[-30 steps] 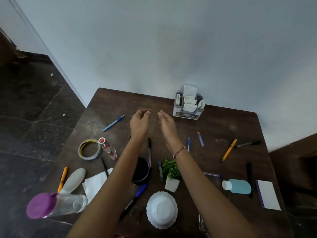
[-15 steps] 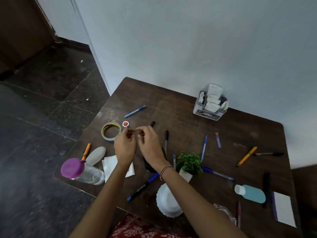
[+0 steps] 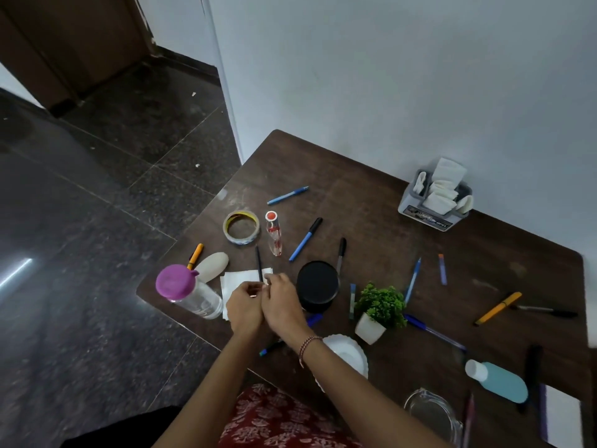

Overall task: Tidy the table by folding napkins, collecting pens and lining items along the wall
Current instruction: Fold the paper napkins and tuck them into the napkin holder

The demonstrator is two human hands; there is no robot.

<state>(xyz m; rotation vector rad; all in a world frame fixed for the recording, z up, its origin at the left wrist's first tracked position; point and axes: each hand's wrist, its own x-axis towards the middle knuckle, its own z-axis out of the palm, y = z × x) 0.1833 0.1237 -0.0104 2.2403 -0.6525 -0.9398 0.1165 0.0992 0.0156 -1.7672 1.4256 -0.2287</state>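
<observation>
Holding both hands over napkin [image 3: 239, 278], which lies flat just right of purple-lid bottle [image 3: 181, 287]; its near part is hidden under my hands. L hand [image 3: 245, 307] and R hand [image 3: 281, 302] are side by side, touching, fingers curled. R fingertips [image 3: 274, 281] sit at napkin's far right corner, L ones nr its middle. Can't tell if either pinches the paper. Thin black pen [image 3: 258, 263] lies across napkin's far edge, just beyond R fingertips. Black jar [image 3: 318, 286] is further right of bottle, beside R hand.

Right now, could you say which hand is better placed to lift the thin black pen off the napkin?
Probably the right hand: its fingertips are beside the thin black pen's near end on the napkin; the left hand sits farther back.
</observation>
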